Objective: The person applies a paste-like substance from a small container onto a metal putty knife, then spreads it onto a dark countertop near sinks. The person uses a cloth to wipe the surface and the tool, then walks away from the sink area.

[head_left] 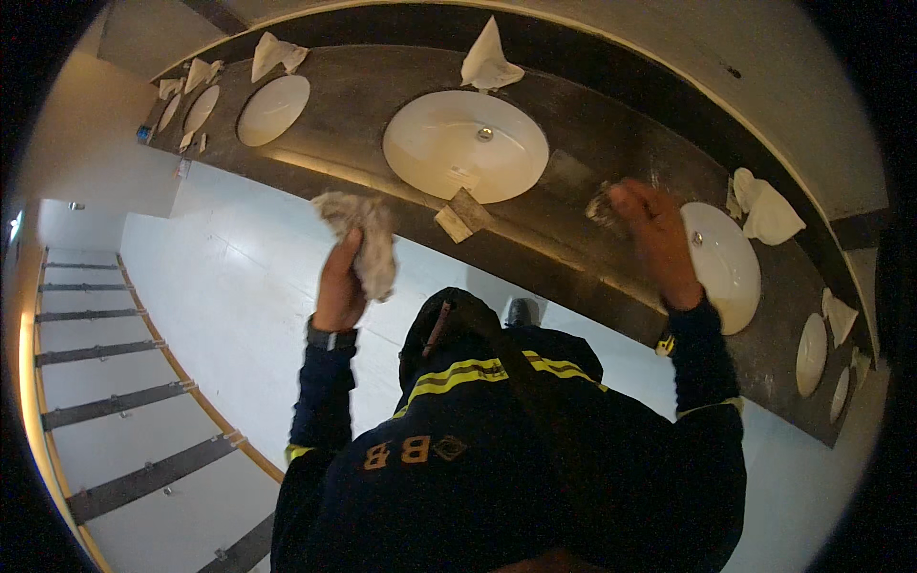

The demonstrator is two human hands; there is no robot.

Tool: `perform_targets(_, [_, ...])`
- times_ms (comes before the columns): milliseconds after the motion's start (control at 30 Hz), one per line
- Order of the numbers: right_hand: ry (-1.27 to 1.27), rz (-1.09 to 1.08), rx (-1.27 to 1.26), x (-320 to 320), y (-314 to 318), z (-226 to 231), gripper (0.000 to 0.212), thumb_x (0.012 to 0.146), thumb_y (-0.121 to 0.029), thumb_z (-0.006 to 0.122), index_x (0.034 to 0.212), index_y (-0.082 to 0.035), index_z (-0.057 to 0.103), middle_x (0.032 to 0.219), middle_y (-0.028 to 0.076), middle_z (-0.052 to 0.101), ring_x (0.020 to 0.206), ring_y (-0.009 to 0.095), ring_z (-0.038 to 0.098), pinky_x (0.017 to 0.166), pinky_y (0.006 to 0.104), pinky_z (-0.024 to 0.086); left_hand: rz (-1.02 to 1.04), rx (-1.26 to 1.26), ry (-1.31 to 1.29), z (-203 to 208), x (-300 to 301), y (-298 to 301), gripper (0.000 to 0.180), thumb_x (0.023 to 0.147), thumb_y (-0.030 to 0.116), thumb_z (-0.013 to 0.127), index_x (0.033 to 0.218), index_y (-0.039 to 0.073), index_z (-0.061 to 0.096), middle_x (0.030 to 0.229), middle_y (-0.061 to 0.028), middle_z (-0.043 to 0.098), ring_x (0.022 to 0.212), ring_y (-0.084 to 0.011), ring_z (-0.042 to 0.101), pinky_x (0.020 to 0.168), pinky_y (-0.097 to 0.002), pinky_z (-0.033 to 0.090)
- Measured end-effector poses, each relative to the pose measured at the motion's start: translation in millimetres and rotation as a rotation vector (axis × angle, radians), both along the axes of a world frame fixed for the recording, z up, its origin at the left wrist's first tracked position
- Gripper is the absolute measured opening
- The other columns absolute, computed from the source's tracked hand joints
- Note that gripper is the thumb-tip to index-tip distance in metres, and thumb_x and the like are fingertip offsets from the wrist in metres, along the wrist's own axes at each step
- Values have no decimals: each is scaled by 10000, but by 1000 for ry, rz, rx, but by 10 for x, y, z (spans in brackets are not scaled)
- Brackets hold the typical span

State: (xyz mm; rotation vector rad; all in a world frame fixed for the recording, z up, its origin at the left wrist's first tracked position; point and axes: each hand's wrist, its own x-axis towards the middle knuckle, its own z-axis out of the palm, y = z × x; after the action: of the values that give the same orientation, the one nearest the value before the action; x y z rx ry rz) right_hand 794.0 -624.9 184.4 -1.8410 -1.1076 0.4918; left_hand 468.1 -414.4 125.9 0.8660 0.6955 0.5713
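My left hand (342,282) is closed around a crumpled, stained whitish rag (368,224), held out in front of the counter edge. Over the dark countertop (592,124), between two basins, my right hand (657,234) has its fingers bent round a small grey-brown wad (602,205). That wad is blurred, and its exact kind cannot be made out. Left of it, a flat two-toned grey and beige piece (463,216) lies at the counter's front edge, beside the white oval basin (411,158). Another basin (735,277) is just right of my right hand.
More oval basins (274,110) line the long counter both ways. White wrappings (489,59) stand behind the basins. A small yellow and black object (665,345) is at the front edge by my right forearm. Pale stall-like panels (95,334) run along the left, beyond the light floor (220,248).
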Motion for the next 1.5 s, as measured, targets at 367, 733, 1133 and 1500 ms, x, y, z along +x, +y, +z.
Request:
perform_targets(367, [299, 214, 50, -744, 572, -374, 344, 891, -332, 554, 812, -4, 621, 719, 158, 624, 657, 258, 614, 599, 389, 469, 29, 393, 92, 200, 1360, -579, 185, 857, 118, 626, 1005, 9, 603, 895, -21, 638, 780, -92, 577, 675, -243, 465])
perform_targets(733, [233, 510, 28, -794, 343, -760, 348, 894, -347, 526, 771, -25, 571, 675, 196, 563, 636, 373, 572, 593, 451, 447, -140, 339, 259, 156, 1026, -516, 247, 876, 136, 606, 1077, -4, 573, 988, -73, 642, 892, -149, 605, 763, -280, 483])
perform_targets(1133, [-114, 420, -416, -493, 1024, -2180, 330, 915, -321, 426, 918, -36, 593, 801, 204, 614, 758, 391, 594, 679, 507, 456, -37, 1218, 909, -1806, 560, 1340, 404, 837, 353, 602, 990, -20, 602, 896, -205, 651, 781, -311, 645, 660, -401, 499])
perform_targets(1500, [-127, 113, -385, -844, 1468, -2140, 365, 885, -313, 522, 1155, -72, 571, 1057, 206, 614, 944, 382, 594, 827, 453, 470, 48, 1456, 1086, -2706, -248, 1747, 732, 760, 265, 671, 1356, 12, 328, 1268, -337, 394, 1181, -451, 385, 1005, -505, 313])
